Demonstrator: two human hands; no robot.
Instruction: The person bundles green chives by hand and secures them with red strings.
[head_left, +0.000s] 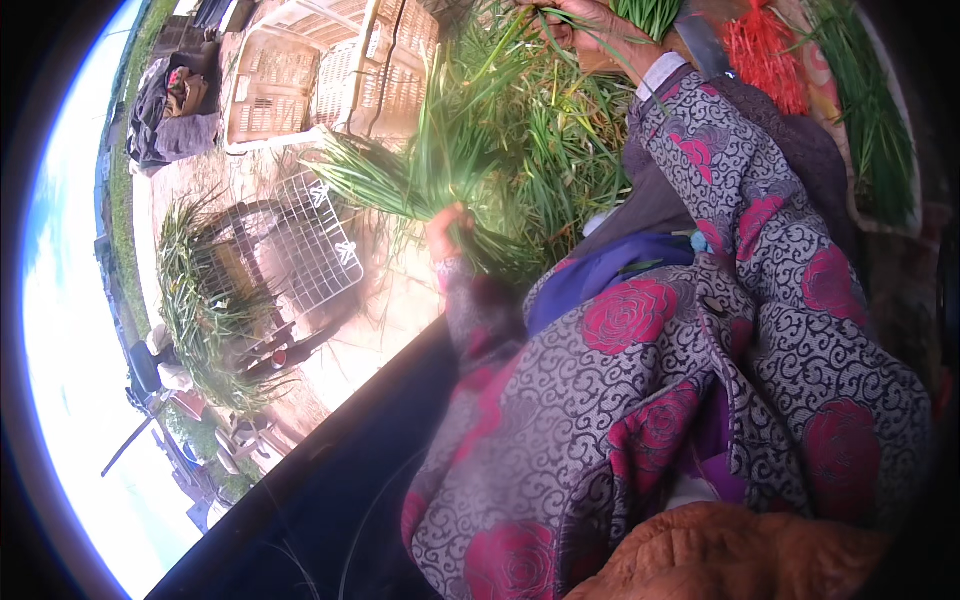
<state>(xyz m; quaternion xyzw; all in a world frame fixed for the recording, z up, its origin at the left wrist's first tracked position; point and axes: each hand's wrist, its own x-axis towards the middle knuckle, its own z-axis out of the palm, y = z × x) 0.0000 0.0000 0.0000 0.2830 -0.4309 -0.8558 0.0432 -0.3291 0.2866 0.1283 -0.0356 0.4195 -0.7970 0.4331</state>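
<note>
My left hand point(448, 230) is closed around the lower part of a bunch of chives point(375, 178), whose long green leaves fan out to the left and away from me. My right hand point(592, 25), at the top of the view, has its fingers pinched on a few thin chive leaves point(560, 14). Between the two hands spreads a loose heap of green and yellowing leaves point(575, 140), close against my lap. Both forearms are in patterned grey sleeves with pink flowers. Part of the right hand's fingers is cut off by the upper edge.
Pale plastic crates point(275, 85) stand at the upper left. Nearer on the left, a wire rack point(320, 255) adjoins a pile of greens point(205, 310). To the right are red plastic strands point(765, 55) and laid-out chives point(868, 115). Dark cloth point(165, 130) lies at far left.
</note>
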